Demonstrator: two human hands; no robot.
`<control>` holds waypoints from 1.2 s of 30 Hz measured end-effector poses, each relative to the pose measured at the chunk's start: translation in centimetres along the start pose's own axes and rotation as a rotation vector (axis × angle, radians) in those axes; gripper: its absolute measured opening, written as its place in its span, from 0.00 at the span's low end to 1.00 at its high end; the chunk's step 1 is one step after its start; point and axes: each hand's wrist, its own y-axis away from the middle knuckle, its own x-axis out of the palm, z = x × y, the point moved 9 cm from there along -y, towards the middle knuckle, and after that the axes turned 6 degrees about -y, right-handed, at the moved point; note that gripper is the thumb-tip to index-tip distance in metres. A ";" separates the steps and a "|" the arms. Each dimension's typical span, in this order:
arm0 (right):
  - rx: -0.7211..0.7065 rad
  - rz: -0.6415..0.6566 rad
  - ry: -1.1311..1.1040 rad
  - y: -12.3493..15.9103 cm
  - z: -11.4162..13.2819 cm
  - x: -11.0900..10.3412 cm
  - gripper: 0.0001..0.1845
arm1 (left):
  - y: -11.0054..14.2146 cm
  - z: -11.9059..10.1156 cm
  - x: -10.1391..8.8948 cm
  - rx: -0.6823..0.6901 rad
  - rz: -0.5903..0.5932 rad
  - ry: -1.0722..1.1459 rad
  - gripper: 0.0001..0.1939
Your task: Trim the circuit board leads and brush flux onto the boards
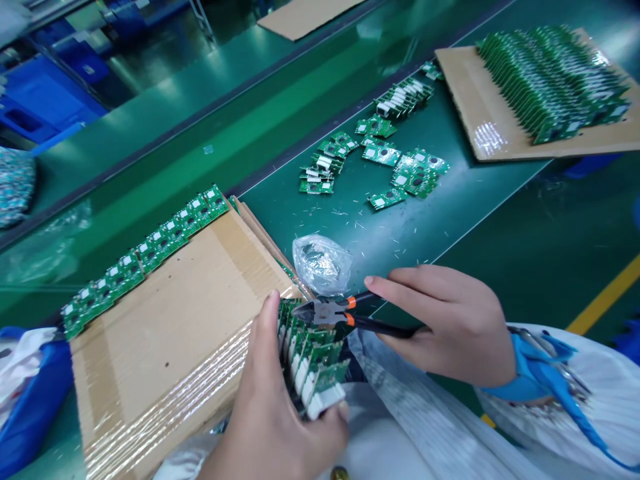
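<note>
My left hand [273, 407] is closed around a fanned stack of small green circuit boards [313, 357], held upright at the near edge of a cardboard sheet [170, 333]. My right hand [450, 323] grips a pair of cutters [340, 313] with black and orange handles. The cutter jaws point left and rest against the top of the held stack. A row of green boards [145, 253] lies along the far edge of that cardboard.
A crumpled clear plastic bag [321, 263] lies just beyond the cutters. Loose boards [380, 160] are scattered on the green belt [200, 153]. Another cardboard [500, 113] at the far right carries several rows of boards. Blue bins [45, 93] stand at the far left.
</note>
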 end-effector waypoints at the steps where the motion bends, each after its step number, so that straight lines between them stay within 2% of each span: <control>1: 0.011 0.017 -0.006 0.0 -0.1 0.1 0.14 | -0.2 0.0 0.3 -0.046 0.024 0.020 0.52; 5: 0.053 0.073 -0.046 0.2 -0.3 0.6 0.13 | -0.4 -0.3 0.5 -0.250 0.039 0.153 0.51; 10: 0.096 0.114 -0.047 0.6 -1.1 1.0 0.16 | -0.4 -0.4 0.4 -0.289 0.054 0.200 0.52; 17: -0.011 0.031 0.031 0.3 -0.8 -0.2 0.22 | 0.7 0.2 -0.6 -0.118 0.044 0.108 0.53; 20: -0.037 0.022 0.045 0.2 -0.6 -0.3 0.23 | 1.3 0.7 -0.9 -0.067 0.018 0.049 0.57; 26: -0.061 -0.003 0.050 0.1 -0.1 -0.7 0.25 | 1.8 0.9 -0.8 0.146 0.045 -0.036 0.62; 36: -0.047 -0.041 0.022 -0.1 0.1 -0.6 0.22 | 1.5 0.2 -0.4 0.196 0.019 -0.066 0.59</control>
